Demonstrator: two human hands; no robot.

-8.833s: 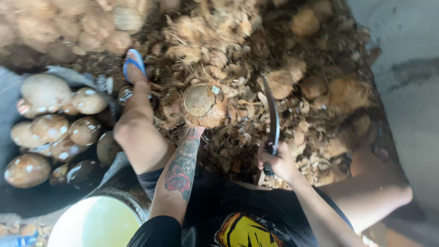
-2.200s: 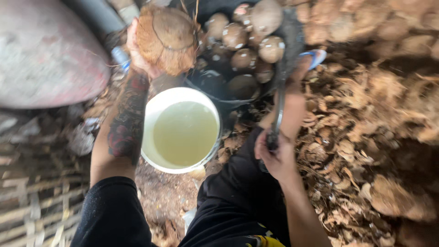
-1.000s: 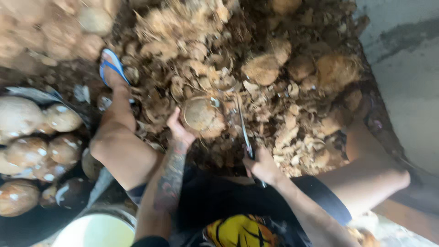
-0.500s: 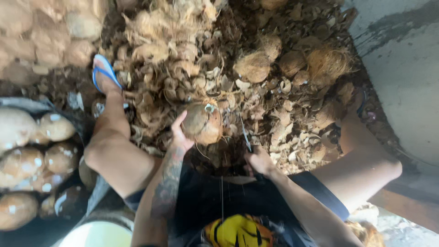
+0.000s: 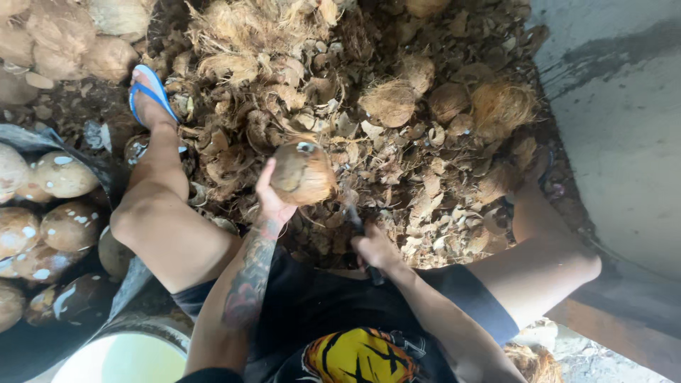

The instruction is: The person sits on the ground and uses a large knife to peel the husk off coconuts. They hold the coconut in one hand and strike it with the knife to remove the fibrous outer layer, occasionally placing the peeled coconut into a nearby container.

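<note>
My left hand (image 5: 273, 202) cups coconut (image 5: 303, 172) above husk pile (image 5: 340, 78), mid-scene. Right hand (image 5: 374, 248) grips knife (image 5: 355, 220) close beside it. A glancing blade may cut left fingers.

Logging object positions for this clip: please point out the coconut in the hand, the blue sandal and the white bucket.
coconut (image 5: 301, 174), head view, middle of its husked brown side.
blue sandal (image 5: 157, 96), head view, on the strap.
white bucket (image 5: 85, 354), head view, on its left rim.
</note>
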